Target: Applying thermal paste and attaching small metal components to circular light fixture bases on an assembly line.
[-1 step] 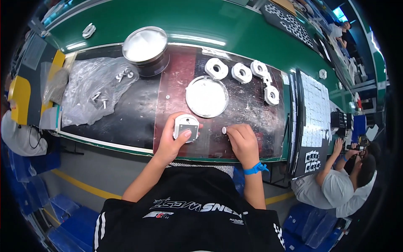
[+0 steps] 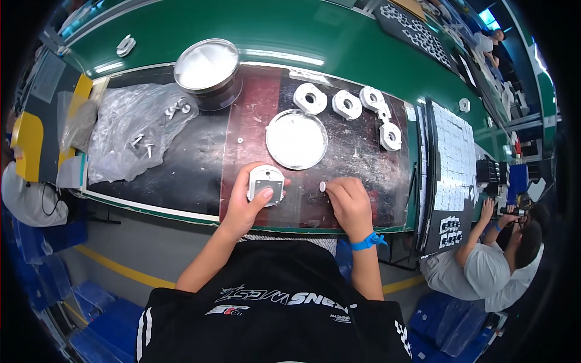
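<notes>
Nothing moved: left hand [image 2: 242, 206] holds housing [image 2: 265, 184], right hand [image 2: 349, 202] pinches disc [image 2: 322, 186].

Small white round housing [image 2: 265, 184] with a squared grey face, held upright-facing near the front edge of the bench [image 2: 181, 175], just left of centre, gripped at its lower left side. Tiny white disc [image 2: 322, 186], flat and pale, pinched on edge just to the right of the housing, apart from it by a narrow gap of dark red mat. Both sitting close to the near edge, nearer than the shallow round white dish. Finer detail of the grey face too small to tell.
</notes>
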Motion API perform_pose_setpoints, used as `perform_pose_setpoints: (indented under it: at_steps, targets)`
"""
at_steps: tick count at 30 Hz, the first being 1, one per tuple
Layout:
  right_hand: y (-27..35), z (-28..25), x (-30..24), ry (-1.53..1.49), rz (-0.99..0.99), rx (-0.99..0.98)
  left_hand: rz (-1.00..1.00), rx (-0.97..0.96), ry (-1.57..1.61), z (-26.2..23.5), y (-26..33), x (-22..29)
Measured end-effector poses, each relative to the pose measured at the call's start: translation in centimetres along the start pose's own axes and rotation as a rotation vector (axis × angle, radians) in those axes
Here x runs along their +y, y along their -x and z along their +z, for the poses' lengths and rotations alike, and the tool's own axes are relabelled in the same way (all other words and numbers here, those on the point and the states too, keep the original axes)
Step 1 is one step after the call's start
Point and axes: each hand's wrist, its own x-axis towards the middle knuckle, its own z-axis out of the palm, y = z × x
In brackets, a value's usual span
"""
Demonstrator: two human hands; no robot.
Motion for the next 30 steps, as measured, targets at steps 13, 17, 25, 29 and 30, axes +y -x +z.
perform_pose_setpoints:
  at_steps: [13, 17, 25, 29, 30]
  targets:
    - [-7.2, 1.7, -0.6, -0.035, -0.021, 0.081, -0.013, -0.01, 0.03, -0.6, 0.1, -0.5]
    - [-7.8, 2.7, -0.5, 0.02, -0.033, 0.062, 0.038, 0.023, 0.047, 0.0, 0.0, -0.3]
    - [-7.4, 1.4, -0.9, -0.088, 0.105, 0.043, -0.029, 0.001, 0.06, -0.5, 0.1, -0.2]
    - [-5.5, -0.3, -2.0, -1.149, 0.599, 0.035, -0.09, 0.071, 0.02, 1.2, 0.6, 1.3]
    - [-5.0, -0.3, -2.1, -1.148, 0.604, 0.035, -0.083, 0.065, 0.015, 2.1, 0.6, 1.7]
